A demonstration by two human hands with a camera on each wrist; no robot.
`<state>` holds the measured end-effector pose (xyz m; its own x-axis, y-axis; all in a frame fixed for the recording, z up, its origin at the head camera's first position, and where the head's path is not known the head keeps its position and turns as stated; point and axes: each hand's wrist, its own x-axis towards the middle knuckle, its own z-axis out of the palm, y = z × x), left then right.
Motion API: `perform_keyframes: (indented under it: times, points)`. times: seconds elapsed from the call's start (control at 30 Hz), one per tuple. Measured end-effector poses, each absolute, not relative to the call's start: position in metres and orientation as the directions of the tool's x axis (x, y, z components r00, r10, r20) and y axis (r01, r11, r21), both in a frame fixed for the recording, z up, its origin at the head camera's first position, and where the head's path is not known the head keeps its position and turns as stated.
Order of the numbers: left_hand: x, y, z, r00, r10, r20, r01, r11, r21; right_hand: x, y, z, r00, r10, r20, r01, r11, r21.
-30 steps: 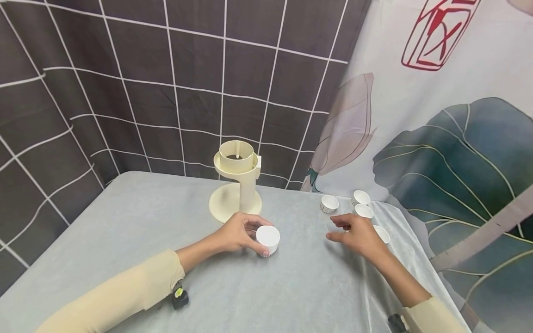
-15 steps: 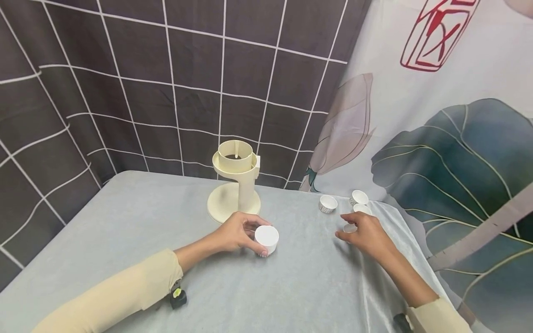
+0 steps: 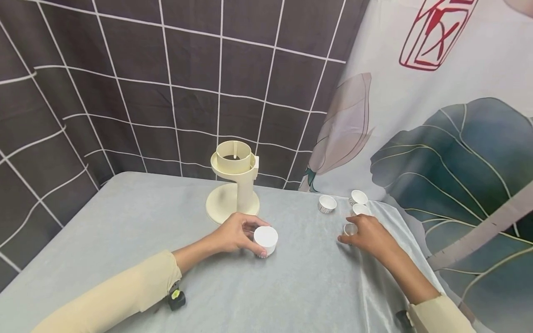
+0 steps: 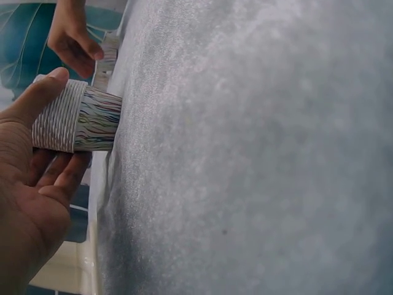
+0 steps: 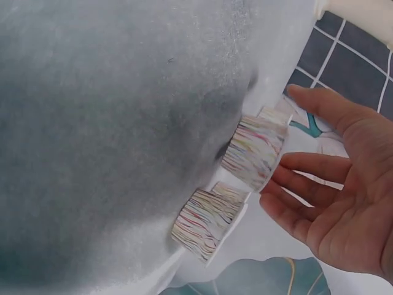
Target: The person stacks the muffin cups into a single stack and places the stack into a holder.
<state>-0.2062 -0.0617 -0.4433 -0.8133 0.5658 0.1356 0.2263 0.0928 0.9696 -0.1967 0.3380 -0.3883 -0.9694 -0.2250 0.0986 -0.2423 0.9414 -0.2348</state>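
My left hand [image 3: 236, 233] grips a stack of nested paper baking cups [image 3: 265, 237] between thumb and fingers. In the left wrist view the stacked rims show as ridges, with a wavy coloured-line pattern on the lowest cup [image 4: 98, 120]. That stack is upright, close over the table. My right hand [image 3: 370, 236] is around a single paper baking cup [image 3: 350, 228] on the right side. In the right wrist view its fingers [image 5: 307, 169] are right at the rim of the nearest patterned cup [image 5: 255, 150], while the thumb [image 5: 325, 104] stands apart from it.
More paper cups stand at the back right, one [image 3: 327, 204] apart from a pair, with one cup [image 3: 358, 197] behind another [image 3: 360, 209]. A cream stand with a ring holder [image 3: 235, 169] is behind my left hand. Grey cloth covers the table [image 3: 166, 203]; patterned curtains hang behind.
My right hand has moved slightly to the right, so that a cup now shows between its thumb and fingers. The left hand keeps hold of the stack, nearly still.
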Motion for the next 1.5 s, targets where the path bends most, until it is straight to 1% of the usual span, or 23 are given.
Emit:
perform_keyframes:
  times: [0.17,0.3,0.5,0.6,0.67,0.73,0.8,0.83,0.9,0.97,1.23,1.5]
  points:
    - [-0.207,-0.062,-0.443,-0.810,0.571,0.133,0.226,0.095,0.970,-0.201,0.340,-0.391,-0.970,-0.232,0.077,-0.243,0.948,-0.207]
    - [-0.208,-0.062,-0.443,-0.812,0.570,0.129,0.223,0.098,0.970,-0.209,0.348,-0.398,-0.964,-0.259,0.060,-0.265,0.938,-0.221]
    - [-0.209,-0.062,-0.444,-0.811,0.572,0.124,0.216,0.096,0.972,-0.242,0.392,-0.447,-0.924,-0.368,0.106,-0.382,0.899,-0.212]
    - [-0.209,-0.062,-0.444,-0.813,0.570,0.121,0.214,0.099,0.972,-0.251,0.400,-0.456,-0.912,-0.396,0.110,-0.411,0.884,-0.222]
    - [-0.209,-0.062,-0.444,-0.813,0.569,0.120,0.212,0.098,0.972,-0.248,0.395,-0.449,-0.913,-0.400,0.080,-0.407,0.884,-0.231]
    - [-0.209,-0.062,-0.444,-0.813,0.569,0.121,0.212,0.097,0.972,-0.247,0.391,-0.447,-0.914,-0.392,0.101,-0.405,0.890,-0.209]
    - [-0.209,-0.062,-0.443,-0.812,0.571,0.123,0.213,0.093,0.973,-0.240,0.380,-0.433,-0.924,-0.374,0.084,-0.383,0.899,-0.211]
    - [-0.209,-0.062,-0.444,-0.811,0.572,0.123,0.213,0.092,0.973,-0.232,0.369,-0.419,-0.935,-0.351,0.047,-0.353,0.912,-0.209]
    - [-0.210,-0.063,-0.444,-0.810,0.573,0.124,0.214,0.093,0.972,-0.223,0.358,-0.406,-0.945,-0.326,0.034,-0.326,0.921,-0.215]
    - [-0.210,-0.063,-0.445,-0.810,0.574,0.123,0.213,0.092,0.973,-0.211,0.341,-0.385,-0.950,-0.311,-0.025,-0.296,0.924,-0.242]
    - [-0.212,-0.063,-0.447,-0.816,0.568,0.107,0.203,0.108,0.973,-0.207,0.334,-0.385,-0.949,-0.315,0.003,-0.299,0.899,-0.319]
    - [-0.212,-0.062,-0.448,-0.825,0.556,0.099,0.197,0.119,0.973,-0.205,0.334,-0.388,-0.950,-0.312,0.005,-0.293,0.886,-0.359]
